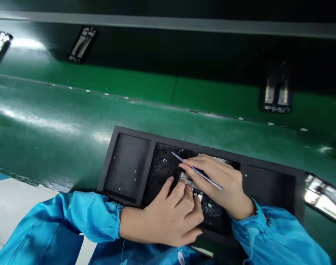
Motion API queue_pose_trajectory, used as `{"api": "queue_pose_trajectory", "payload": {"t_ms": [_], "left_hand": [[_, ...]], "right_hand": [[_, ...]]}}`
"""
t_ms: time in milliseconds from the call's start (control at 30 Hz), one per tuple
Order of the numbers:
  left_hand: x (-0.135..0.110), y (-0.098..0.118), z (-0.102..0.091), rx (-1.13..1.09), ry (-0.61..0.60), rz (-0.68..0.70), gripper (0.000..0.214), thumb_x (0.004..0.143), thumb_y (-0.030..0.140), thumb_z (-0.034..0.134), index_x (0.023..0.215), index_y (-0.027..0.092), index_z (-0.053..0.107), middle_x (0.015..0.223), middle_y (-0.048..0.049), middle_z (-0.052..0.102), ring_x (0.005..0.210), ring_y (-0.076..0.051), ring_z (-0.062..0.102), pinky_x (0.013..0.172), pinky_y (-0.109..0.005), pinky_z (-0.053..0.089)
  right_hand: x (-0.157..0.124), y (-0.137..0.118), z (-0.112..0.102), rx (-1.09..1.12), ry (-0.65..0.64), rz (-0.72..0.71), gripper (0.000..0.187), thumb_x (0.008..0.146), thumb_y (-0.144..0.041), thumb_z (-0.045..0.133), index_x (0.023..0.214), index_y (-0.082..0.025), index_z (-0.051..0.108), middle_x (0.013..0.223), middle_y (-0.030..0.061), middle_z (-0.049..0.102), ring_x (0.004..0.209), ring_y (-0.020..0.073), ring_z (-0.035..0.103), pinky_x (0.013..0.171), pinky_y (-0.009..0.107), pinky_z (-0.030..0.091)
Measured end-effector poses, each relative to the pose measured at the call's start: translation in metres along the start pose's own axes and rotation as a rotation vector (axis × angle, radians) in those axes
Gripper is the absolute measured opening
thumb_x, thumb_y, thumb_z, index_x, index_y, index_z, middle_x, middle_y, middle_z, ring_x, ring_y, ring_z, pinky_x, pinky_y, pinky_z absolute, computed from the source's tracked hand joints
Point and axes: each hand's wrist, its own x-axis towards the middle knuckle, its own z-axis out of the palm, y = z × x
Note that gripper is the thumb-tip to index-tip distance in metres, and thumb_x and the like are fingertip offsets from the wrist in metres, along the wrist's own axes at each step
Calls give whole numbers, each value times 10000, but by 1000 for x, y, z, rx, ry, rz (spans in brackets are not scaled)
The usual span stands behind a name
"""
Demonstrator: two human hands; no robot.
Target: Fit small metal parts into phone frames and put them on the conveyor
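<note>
Mostly covered device (186,177), left hand (172,217) over it, grip unclear, right hand (221,178) holding slim pointed tool (197,170)

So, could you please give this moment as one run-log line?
left hand: fingers at partly hidden device | right hand: holds slim tool | black tray: on green bench

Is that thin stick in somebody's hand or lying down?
In a hand: the right hand holds the thin stick, its pointed tip sticking out.
</note>
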Motion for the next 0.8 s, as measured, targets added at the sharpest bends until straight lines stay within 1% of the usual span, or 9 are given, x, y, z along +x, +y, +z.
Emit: {"api": "queue_pose_trajectory", "payload": {"t_ms": [100,200,400,567,700,800], "left_hand": [[-1,0,0,9,5,-4,519,989,476,484,1293,78,621,1274,-219,625,1259,-421,545,1104,-603,344],[-3,0,1,22,5,-1,536,984,492,485,1304,81,612,1292,-231,610,1261,-424,543,1116,-611,319],[-5,1,3,34,-8,0,560,991,514,460,1323,84,595,1308,-241,596,1287,-432,519,1122,-609,303],[-5,1,3,24,0,0,545,992,501,464,1317,84,596,1319,-241,587,1288,-434,517,1122,-607,303],[-6,0,3,10,-2,0,537,994,494,468,1310,79,599,1316,-238,586,1300,-445,511,1116,-607,316],[-6,1,4,2,-8,4,549,995,497,469,1324,77,594,1315,-235,589,1304,-443,508,1119,-612,315]], "right_hand": [[-3,-1,-1,3,79,69,199,895,-86,715,1023,-234,681,862,20,761,741,182,733,721,312,608],[-5,0,-3,-24,97,55,169,902,-107,716,1015,-226,675,861,22,761,750,179,735,712,304,609],[-6,0,-1,-89,25,-108,159,913,-92,695,1037,-187,663,880,47,760,768,189,729,787,333,613],[-12,1,-3,-105,-1,-169,216,880,-59,721,1063,-155,657,907,82,761,813,213,731,840,377,614],[-17,7,-9,-77,-106,-225,262,862,-34,727,1095,-129,655,968,114,757,872,228,720,833,403,619],[-18,11,-13,-72,-169,-276,263,879,-44,708,1128,-114,658,1023,142,750,920,242,714,852,425,620]]}}
